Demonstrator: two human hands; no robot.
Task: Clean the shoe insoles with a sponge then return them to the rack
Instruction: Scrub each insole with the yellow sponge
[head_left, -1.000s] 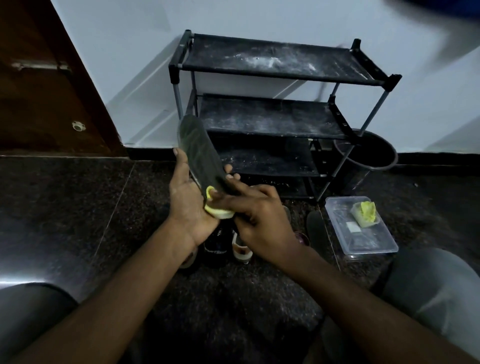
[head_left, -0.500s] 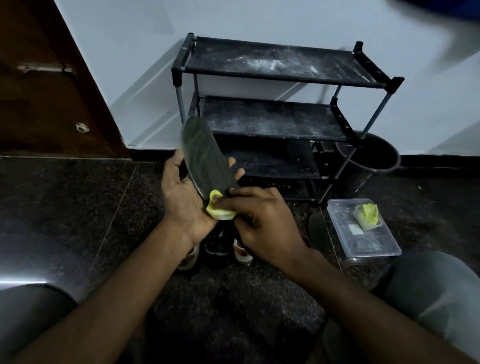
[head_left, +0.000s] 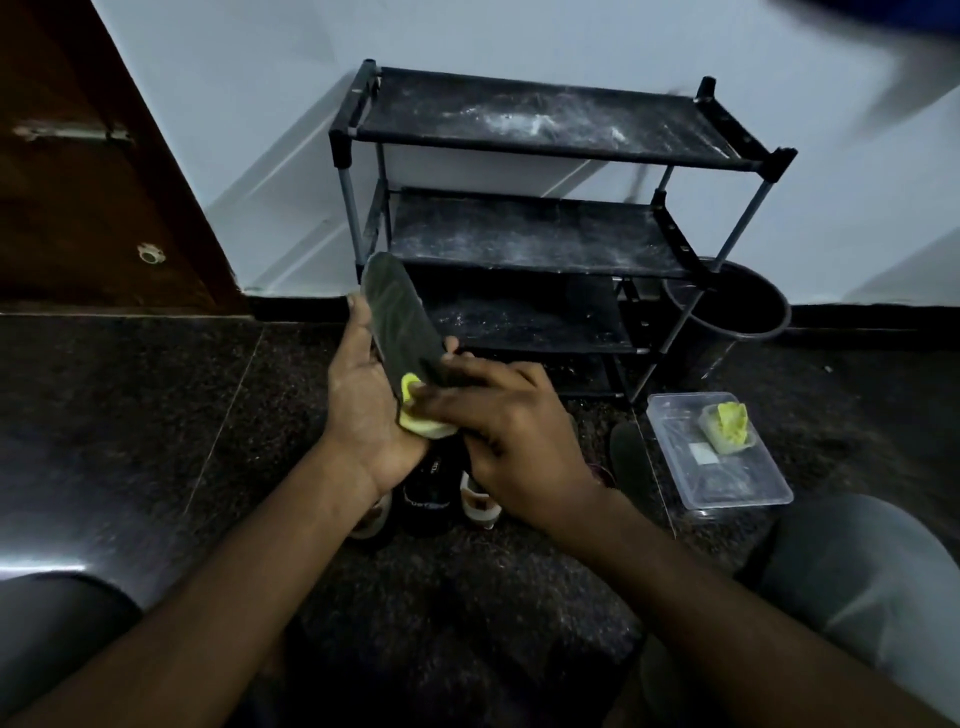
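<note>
From where I stand, the main risk is the insole (head_left: 400, 317) slipping. It looks thin and bendy, and the left grip (head_left: 358, 395) holds only its near half: palm behind it, thumb on the left edge, fingertips just showing round the right edge. The far end sticks up free, tilted toward the rack (head_left: 519, 244). A hard rub there would likely fold it or work it out of the palm, down onto the shoes (head_left: 428, 499) lying directly under the hands.

The right grip (head_left: 514, 436) is curled over a small yellow sponge (head_left: 415, 415) and presses it against the near end of the insole, at the heel of the left palm. So little of the sponge shows that I would guess it could squirm out sideways on a long stroke. Whether it is wet I cannot tell.

The rack's shelves are streaked with white dust, so a clean insole laid there would probably pick it straight up again.

A second insole (head_left: 628, 462) lies on the floor to the right, beside a clear container (head_left: 727, 483) holding another yellow sponge (head_left: 727, 426). It looks to me like it has yet to be done.
</note>
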